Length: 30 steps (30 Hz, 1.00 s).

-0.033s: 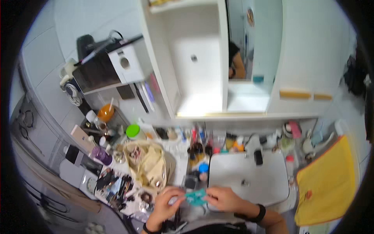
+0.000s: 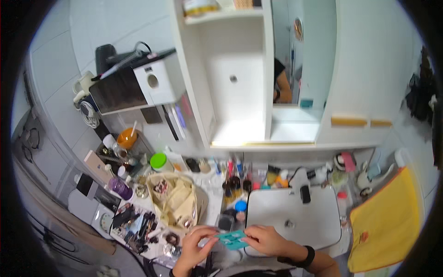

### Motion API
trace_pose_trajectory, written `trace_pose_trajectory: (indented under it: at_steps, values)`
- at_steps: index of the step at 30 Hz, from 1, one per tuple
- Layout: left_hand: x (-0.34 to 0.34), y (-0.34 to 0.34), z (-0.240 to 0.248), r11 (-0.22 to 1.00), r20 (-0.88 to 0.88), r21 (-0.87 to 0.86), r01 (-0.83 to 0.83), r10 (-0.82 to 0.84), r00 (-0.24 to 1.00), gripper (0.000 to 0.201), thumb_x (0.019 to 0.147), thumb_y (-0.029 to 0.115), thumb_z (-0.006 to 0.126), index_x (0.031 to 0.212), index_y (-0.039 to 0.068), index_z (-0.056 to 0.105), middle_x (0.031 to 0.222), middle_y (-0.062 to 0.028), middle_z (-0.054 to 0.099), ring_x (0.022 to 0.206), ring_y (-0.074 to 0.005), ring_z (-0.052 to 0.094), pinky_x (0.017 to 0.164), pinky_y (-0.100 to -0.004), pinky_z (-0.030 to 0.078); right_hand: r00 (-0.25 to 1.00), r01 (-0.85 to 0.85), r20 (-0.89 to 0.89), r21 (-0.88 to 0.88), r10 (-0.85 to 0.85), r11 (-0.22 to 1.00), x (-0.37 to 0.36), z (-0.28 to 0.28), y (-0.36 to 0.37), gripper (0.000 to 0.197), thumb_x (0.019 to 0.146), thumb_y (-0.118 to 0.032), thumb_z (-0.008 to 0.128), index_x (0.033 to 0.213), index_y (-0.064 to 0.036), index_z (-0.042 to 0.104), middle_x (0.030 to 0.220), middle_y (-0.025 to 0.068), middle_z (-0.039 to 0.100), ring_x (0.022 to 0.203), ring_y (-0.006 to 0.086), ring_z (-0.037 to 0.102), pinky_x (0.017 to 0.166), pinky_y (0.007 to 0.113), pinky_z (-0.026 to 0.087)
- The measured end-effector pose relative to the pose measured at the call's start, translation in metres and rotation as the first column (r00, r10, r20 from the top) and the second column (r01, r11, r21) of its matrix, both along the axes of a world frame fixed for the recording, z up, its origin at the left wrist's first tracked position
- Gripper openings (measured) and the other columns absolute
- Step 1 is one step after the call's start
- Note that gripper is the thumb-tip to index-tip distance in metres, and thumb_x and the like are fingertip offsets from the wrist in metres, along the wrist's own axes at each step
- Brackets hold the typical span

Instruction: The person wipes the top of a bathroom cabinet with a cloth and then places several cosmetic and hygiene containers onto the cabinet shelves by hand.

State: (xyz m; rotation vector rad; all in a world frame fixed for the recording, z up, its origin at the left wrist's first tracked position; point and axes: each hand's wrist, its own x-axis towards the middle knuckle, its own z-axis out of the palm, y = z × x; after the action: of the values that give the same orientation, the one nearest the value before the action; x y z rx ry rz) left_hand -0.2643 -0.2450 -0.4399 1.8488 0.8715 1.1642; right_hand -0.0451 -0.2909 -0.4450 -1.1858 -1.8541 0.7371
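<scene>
A small flat teal packet [image 2: 232, 239] with pale markings spans the gap between my two hands, just in front of the sink. My left hand [image 2: 196, 249] pinches its left end between thumb and fingers. At the opposite end, the fingers of my right hand [image 2: 266, 240] are closed on its edge. Whether the packet is sealed or torn, I cannot tell. Behind it, on the counter, stand a clear dark-looking container [image 2: 225, 222] and a jar with a blue lid [image 2: 241, 206].
The white sink [image 2: 318, 217] with its faucet [image 2: 303, 187] lies to the right. A cream fabric basket [image 2: 182, 198] of items sits left, beside scattered small tools [image 2: 138, 226]. An open white cabinet [image 2: 230, 106] hangs above. A yellow towel [image 2: 383, 226] hangs at far right.
The whole view has shifted slightly, so the cabinet and counter appear lower. Both hands keep hold of the teal packet, which looks a little flatter and more spread out.
</scene>
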Motion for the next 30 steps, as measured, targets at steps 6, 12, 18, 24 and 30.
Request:
trace_pose_trajectory:
  at_steps: [6,12,18,24,30]
  values:
    - [-0.030,0.001,-0.036,0.970,0.131,-0.106,-0.219,0.232,0.964,0.026,0.080,0.002,0.063,0.104,0.002,0.053,0.093,-0.0052,0.057,0.079,-0.0122,0.056,0.067,-0.0231,0.046,0.962,0.256,0.055,0.158,-0.267,0.954,0.017,0.111,0.023,0.018,0.082,-0.016,0.061,0.072,-0.0048,0.052,0.060,0.0060,0.055,0.052,0.0140,0.054,0.046,0.027,0.040]
    - [-0.050,0.001,-0.065,0.942,0.052,-0.123,-0.312,0.320,0.946,0.027,0.079,0.006,0.065,0.103,0.003,0.055,0.086,-0.0031,0.058,0.072,-0.0096,0.055,0.065,-0.0206,0.044,0.900,0.434,-0.254,0.564,-0.353,0.702,0.017,0.264,0.098,0.012,0.083,-0.007,0.057,0.077,-0.0008,0.049,0.052,0.0022,0.051,0.043,0.0100,0.056,0.037,0.023,0.040]
    - [-0.063,-0.001,-0.046,0.931,0.078,-0.074,-0.356,0.362,0.929,0.023,0.078,0.007,0.066,0.099,0.003,0.058,0.084,-0.0047,0.057,0.071,-0.0118,0.056,0.062,-0.0233,0.046,0.886,0.415,-0.237,0.788,-0.398,0.455,-0.010,0.390,0.182,0.014,0.080,-0.007,0.053,0.072,0.0042,0.049,0.056,0.0113,0.056,0.042,0.0142,0.056,0.036,0.024,0.043]
    - [-0.083,-0.008,-0.067,0.912,0.074,-0.098,-0.398,0.405,0.911,0.021,0.080,0.009,0.064,0.099,0.004,0.058,0.085,-0.0052,0.057,0.069,-0.0127,0.056,0.059,-0.0236,0.047,0.856,0.388,-0.078,0.750,-0.510,0.536,-0.036,0.414,0.237,0.014,0.081,-0.003,0.049,0.079,0.0112,0.051,0.058,0.0171,0.057,0.046,0.0205,0.061,0.039,0.029,0.050]
    - [-0.094,-0.012,-0.081,0.879,0.071,-0.234,-0.416,0.442,0.894,0.023,0.082,0.014,0.063,0.101,0.004,0.055,0.084,-0.0055,0.056,0.068,-0.0121,0.055,0.056,-0.0229,0.046,0.887,0.383,-0.018,0.586,-0.461,0.714,-0.043,0.411,0.244,0.015,0.088,-0.006,0.048,0.085,0.0089,0.051,0.065,0.0145,0.060,0.053,0.0178,0.063,0.049,0.026,0.054]
